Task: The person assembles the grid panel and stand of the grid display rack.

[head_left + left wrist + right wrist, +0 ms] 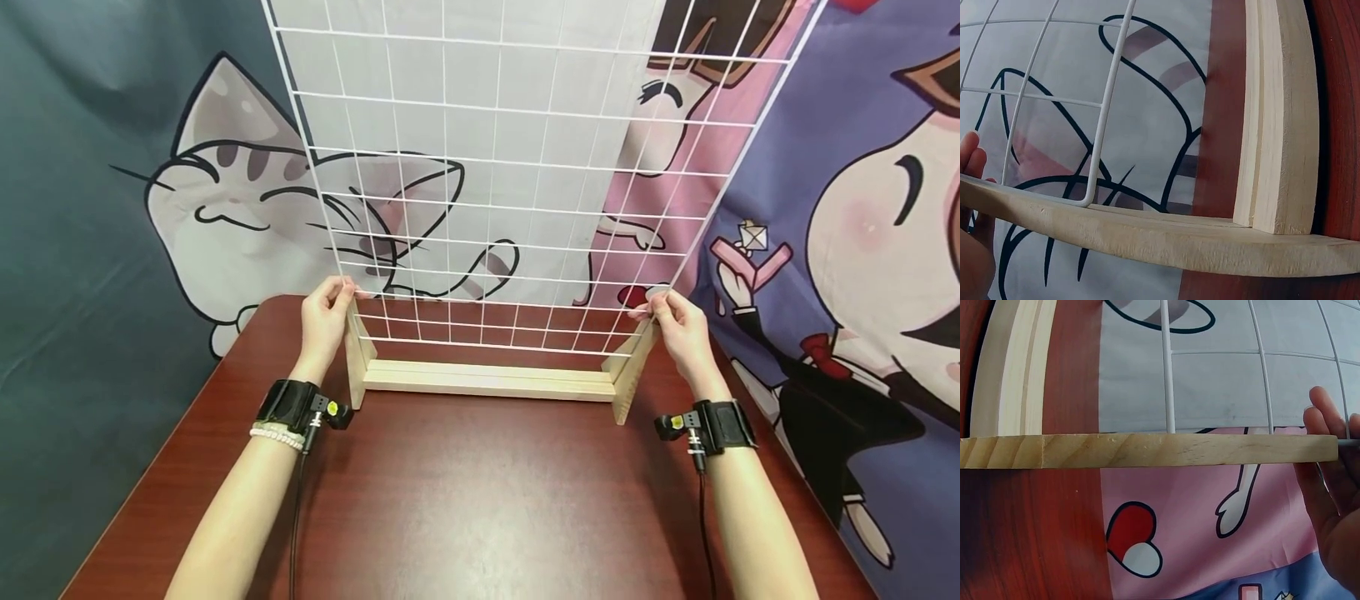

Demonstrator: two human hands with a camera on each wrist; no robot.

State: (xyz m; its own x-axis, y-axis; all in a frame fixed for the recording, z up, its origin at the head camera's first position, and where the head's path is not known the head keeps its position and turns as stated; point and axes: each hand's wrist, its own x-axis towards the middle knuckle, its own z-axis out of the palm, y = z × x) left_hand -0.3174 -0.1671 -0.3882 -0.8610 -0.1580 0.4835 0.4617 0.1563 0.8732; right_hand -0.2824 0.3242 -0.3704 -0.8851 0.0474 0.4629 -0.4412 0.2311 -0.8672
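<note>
A white wire grid panel (pixel 495 200) stands upright, leaning back, its lower end between the two side pieces of a pale wooden stand (pixel 487 380). My left hand (pixel 324 321) pinches the panel's left edge right at the top of the left side piece (pixel 1166 240). On the other side, my right hand (pixel 682 333) grips the right edge at the top of the right side piece (pixel 1191 450), fingers curled around board end and wire. A lower corner of the wire shows against the wood in the left wrist view.
The stand rests on a dark red-brown table (pixel 480 492). Behind hangs a cloth backdrop (pixel 232 225) with cartoon cats and figures, and it continues along the right side. Each wrist wears a black strap with a small camera (pixel 678 425) and a cable running down.
</note>
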